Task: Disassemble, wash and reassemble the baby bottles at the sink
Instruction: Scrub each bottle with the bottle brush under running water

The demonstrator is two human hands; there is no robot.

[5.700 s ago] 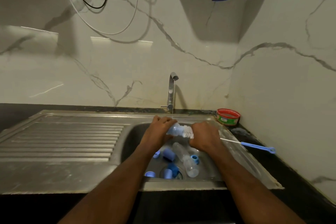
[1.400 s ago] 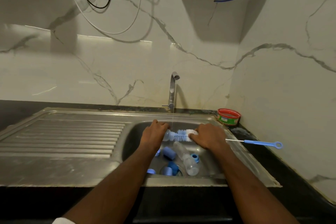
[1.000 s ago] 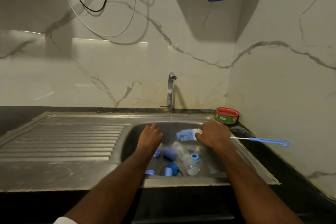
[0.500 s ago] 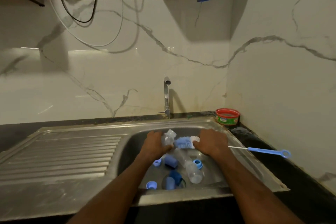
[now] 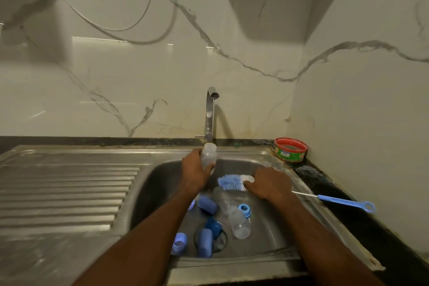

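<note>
My left hand [image 5: 196, 169] grips a clear baby bottle [image 5: 209, 154], upright with its mouth under the tap [image 5: 210, 114]; a thin stream of water runs down. My right hand [image 5: 270, 183] holds a bottle brush by its stem; the blue and white bristle head [image 5: 234, 182] points left over the basin and the blue handle [image 5: 346, 202] sticks out right over the counter. On the sink [image 5: 162, 169] floor lie two more clear bottles [image 5: 234, 213], a blue ring [image 5: 245, 209] and several blue caps [image 5: 206, 204].
A ribbed steel drainboard [image 5: 65, 193] lies left of the basin. A red and green round tin [image 5: 291, 149] stands in the back right corner by the marble wall. Cables hang on the wall above. The dark counter runs along the right.
The brush has come out of the bottle. My left hand dipped into the basin, then lifted the bottle upright under the running tap. The right hand stays by the basin with the brush.
</note>
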